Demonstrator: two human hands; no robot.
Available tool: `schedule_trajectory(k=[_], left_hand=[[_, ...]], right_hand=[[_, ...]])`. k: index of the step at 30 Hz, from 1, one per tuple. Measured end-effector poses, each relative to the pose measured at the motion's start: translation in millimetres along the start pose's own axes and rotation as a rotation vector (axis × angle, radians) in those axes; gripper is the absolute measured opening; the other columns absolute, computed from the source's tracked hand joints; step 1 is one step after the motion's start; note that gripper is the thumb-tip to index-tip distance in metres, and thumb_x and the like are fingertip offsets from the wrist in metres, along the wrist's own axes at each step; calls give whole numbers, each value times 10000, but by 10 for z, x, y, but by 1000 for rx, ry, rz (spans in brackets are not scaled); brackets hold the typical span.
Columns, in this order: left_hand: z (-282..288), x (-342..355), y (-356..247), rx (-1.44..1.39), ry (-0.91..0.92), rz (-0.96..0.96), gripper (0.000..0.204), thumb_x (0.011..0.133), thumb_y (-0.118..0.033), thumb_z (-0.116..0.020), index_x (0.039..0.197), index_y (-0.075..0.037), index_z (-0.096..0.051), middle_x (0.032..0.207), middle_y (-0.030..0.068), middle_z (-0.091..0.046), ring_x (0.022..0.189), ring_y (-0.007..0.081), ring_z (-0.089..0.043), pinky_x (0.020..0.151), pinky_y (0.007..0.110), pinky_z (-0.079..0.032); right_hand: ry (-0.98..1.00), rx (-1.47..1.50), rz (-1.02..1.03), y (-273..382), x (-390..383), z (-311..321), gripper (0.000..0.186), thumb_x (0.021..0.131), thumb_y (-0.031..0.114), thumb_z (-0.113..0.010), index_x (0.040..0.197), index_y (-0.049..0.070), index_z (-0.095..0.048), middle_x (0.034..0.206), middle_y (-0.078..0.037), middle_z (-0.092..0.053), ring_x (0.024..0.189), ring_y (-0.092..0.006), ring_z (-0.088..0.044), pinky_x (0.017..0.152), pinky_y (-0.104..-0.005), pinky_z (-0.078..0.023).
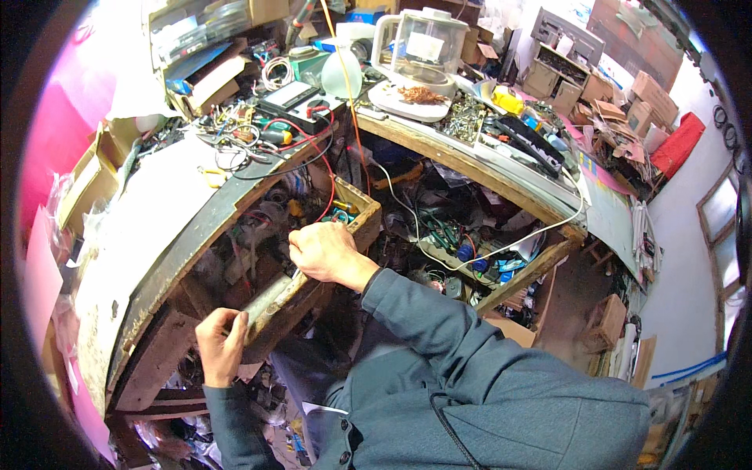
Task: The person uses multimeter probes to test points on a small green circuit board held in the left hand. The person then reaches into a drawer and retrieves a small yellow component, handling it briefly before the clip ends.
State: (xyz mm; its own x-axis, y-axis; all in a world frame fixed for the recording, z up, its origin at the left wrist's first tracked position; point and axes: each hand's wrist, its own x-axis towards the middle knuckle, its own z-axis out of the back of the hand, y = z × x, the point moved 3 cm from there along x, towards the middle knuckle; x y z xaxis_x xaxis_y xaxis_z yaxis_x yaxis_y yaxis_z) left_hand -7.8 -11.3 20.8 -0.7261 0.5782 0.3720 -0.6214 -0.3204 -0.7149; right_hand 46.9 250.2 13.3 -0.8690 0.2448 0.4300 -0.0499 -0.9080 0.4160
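A wooden drawer (363, 215) stands pulled out from under the workbench, full of jumbled small parts and tools. My right hand (329, 252) is closed over the middle of its front rim, knuckles up, so what lies beneath the fingers is partly hidden. At the drawer's left front corner, my left hand (222, 345) has its fingers curled round the edge, thumb pressed inward. Between the two hands a pale grey flat strip (268, 299) lies along the inside of the rim. A red wire (329, 184) hangs from the benchtop down into the drawer.
On the bench (157, 227) lie a multimeter (298, 103), tangled leads and a screwdriver (276, 136). A clear jug-like appliance (427, 47) stands farther back. Right of the drawer, a white cable (439, 262) crosses an open compartment of tools. Cardboard boxes (654, 98) are piled at far right.
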Motion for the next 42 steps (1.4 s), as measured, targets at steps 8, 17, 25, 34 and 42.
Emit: schedule_trajectory(k=[8, 17, 25, 34, 42], left_hand=[[-41, 11, 33, 123, 37, -17, 275, 858, -169, -747, 697, 14, -619, 579, 126, -572, 510, 178, -557, 518, 317, -422], [-52, 194, -1, 157, 124, 42, 457, 853, -263, -737, 578, 35, -527, 504, 169, -395, 414, 169, -370, 448, 357, -304], [-89, 182, 24, 107, 70, 99, 431, 897, -249, -714, 627, 32, -532, 543, 153, -376, 479, 123, -362, 465, 349, -312], [-116, 150, 56, 185, 36, 72, 362, 873, -274, -713, 650, -8, -609, 575, 197, -518, 479, 311, -549, 490, 391, -394], [-130, 140, 11, 320, 46, 14, 369, 878, -280, -700, 652, -8, -596, 580, 210, -511, 521, 360, -569, 502, 423, -400]], right_hand=[[-20, 1, 14, -3, -9, -2, 277, 859, 251, -529, 741, 47, -674, 758, -196, -690, 740, -400, -687, 697, -521, -548], [12, -30, 29, 17, -6, -3, 275, 886, 257, -533, 757, 47, -657, 752, -187, -684, 729, -387, -685, 673, -517, -541], [8, -46, 17, 51, 8, 22, 272, 894, 273, -548, 758, 57, -643, 727, -167, -672, 710, -379, -679, 649, -510, -538], [-29, -52, 49, 48, 7, 34, 258, 892, 257, -552, 749, 62, -641, 720, -169, -668, 696, -376, -677, 638, -501, -540], [-58, -43, 34, 35, 1, 15, 253, 879, 250, -560, 743, 56, -648, 731, -174, -675, 698, -377, -680, 646, -505, -541]])
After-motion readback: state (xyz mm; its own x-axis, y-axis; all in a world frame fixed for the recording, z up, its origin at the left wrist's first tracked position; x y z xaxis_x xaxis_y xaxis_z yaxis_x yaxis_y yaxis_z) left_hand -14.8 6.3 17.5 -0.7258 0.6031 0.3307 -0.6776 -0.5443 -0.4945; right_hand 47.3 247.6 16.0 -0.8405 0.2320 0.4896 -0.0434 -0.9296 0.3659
